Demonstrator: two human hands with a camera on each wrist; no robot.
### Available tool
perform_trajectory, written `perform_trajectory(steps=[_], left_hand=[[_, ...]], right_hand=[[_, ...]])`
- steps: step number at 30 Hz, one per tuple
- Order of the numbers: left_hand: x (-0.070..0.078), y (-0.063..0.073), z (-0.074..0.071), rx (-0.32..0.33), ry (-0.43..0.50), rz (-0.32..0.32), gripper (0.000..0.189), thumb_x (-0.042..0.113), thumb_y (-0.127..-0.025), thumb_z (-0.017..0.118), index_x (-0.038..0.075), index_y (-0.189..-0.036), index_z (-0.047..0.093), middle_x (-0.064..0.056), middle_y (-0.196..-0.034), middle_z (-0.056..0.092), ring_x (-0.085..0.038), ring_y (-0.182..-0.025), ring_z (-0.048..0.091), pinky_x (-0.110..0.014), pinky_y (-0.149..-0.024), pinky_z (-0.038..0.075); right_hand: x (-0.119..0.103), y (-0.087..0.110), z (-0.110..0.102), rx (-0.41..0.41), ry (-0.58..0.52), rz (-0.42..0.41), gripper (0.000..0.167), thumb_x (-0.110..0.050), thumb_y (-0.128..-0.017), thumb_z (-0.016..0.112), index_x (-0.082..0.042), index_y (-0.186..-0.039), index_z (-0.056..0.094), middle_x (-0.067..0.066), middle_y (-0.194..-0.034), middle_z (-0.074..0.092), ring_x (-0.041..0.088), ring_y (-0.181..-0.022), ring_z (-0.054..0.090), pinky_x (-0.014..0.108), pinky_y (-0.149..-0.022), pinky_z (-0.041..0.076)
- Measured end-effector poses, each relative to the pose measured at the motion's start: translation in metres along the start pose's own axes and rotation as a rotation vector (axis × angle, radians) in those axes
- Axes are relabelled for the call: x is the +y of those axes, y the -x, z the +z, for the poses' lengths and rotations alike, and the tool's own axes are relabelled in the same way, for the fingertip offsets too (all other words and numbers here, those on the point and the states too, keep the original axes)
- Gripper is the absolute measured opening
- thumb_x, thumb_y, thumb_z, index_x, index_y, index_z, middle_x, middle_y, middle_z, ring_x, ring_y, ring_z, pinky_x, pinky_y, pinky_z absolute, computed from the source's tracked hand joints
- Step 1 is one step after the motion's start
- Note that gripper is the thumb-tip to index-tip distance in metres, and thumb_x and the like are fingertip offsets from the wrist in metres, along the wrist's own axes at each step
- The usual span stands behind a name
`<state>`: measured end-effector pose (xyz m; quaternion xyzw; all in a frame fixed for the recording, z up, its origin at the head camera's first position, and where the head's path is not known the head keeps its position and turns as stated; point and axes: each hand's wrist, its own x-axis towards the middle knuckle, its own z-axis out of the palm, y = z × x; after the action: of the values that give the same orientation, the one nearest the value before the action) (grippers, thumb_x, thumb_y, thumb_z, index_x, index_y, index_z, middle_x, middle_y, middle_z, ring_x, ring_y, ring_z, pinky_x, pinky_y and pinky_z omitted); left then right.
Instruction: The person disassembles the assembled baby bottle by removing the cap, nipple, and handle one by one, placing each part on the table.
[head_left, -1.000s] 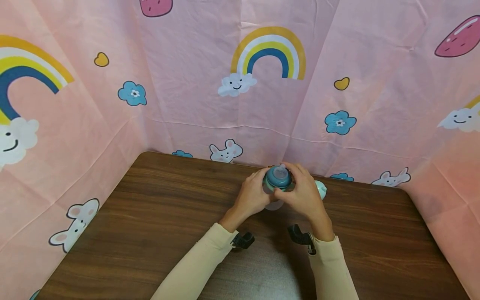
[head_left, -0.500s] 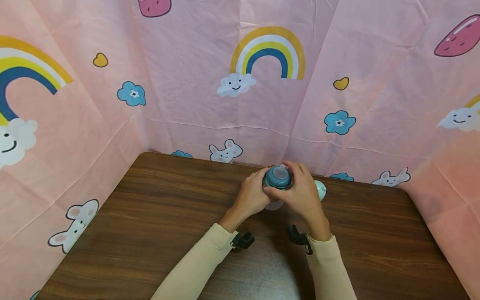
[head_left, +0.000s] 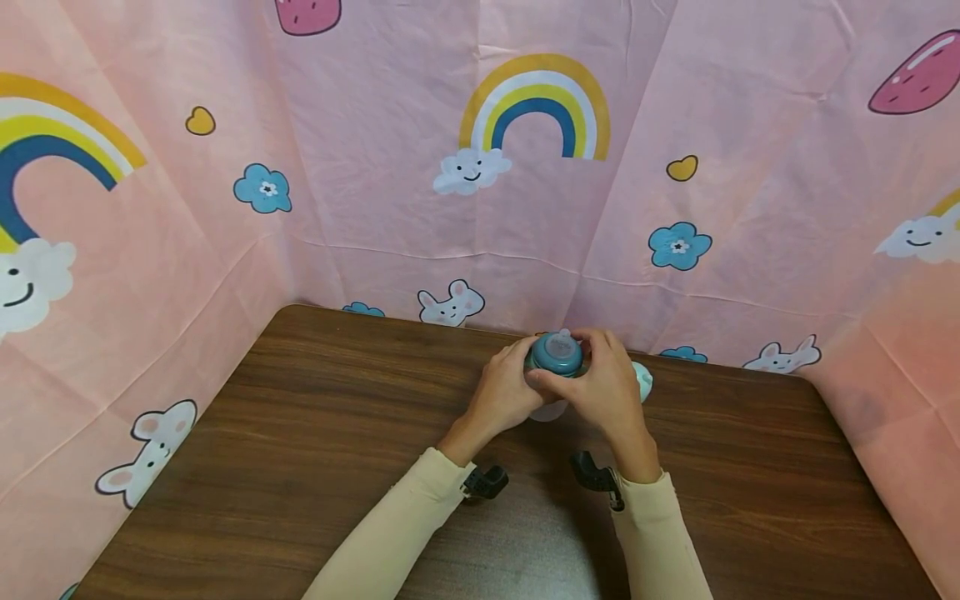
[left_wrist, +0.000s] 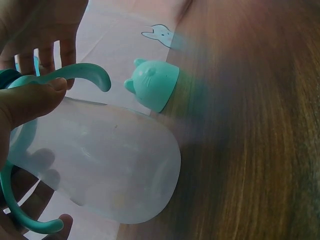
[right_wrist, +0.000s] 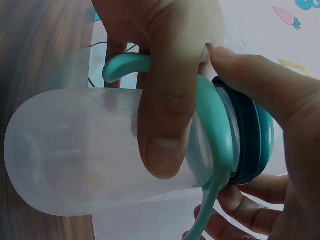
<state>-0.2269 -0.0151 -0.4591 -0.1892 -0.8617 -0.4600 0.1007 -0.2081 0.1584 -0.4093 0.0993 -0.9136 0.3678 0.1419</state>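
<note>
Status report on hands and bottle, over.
Left hand grips bottle. Right hand holds teal collar. Collar on bottle, tightness unclear. Mint cap aside, not blocking.

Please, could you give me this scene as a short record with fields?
Bottle: translucent, upright, with mint handles
Right hand: holds the dark teal collar
Left hand: grips the bottle's body
Cat-eared cap: off the bottle, standing on the table
Table: dark, wood-grained
Backdrop: pink cloth, printed with rainbows and clouds
</note>
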Motion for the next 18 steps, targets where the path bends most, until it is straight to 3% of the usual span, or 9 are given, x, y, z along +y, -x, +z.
perform_trajectory(steps=[18], left_hand=[[-0.0003,0.001,-0.0009,0.009,0.012,0.027,0.075,0.021,-0.088,0.094,-0.001,-0.151,0.06,-0.017,-0.141,0.07,-0.037,-0.127,0.067,-0.057,-0.109,0.053]], right_hand=[[0.0004,0.0001,-0.0035,-0.018,-0.019,-0.03,0.079,-0.035,-0.08,0.098,0.004,-0.139,0.065,0.02,-0.123,0.064,0.037,-0.109,0.063,0.053,-0.094,0.052]])
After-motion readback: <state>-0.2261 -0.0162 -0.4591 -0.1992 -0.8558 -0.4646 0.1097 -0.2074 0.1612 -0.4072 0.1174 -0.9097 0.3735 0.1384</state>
